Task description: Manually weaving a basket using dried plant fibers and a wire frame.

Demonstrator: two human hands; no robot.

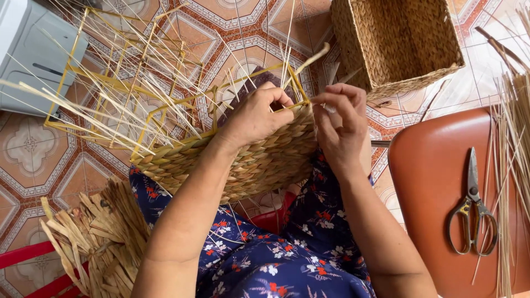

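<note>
Head view, looking down at a half-woven basket point(243, 160) resting on the lap. Its long axis runs from about 8 o'clock to 2 o'clock; the woven band lies nearest the person, and the bare yellow wire frame point(118, 83) with loose pale stakes points away toward 10 o'clock. The left hand point(255, 115) is curled closed over the upper rim of the woven band, gripping rim and wire together. The right hand point(341, 124) sits just beside it at 3 o'clock, fingers narrowed to a pinch on a pale strand point(309, 59) at the basket's corner; the strand rises toward 12 o'clock.

Surroundings: a finished woven basket point(400, 41) stands on the tiled floor at 1 o'clock, well apart from the hands. A brown stool seat point(430, 182) at 3 o'clock bears a pair of metal scissors point(472, 212), blades pointing to 12 o'clock, beside a bundle of thin reeds point(510, 165). A sheaf of flat dried leaves point(96, 237) lies at 8 o'clock. A grey plastic box point(33, 49) fills the corner at 10 o'clock. The stakes partly screen the frame.
</note>
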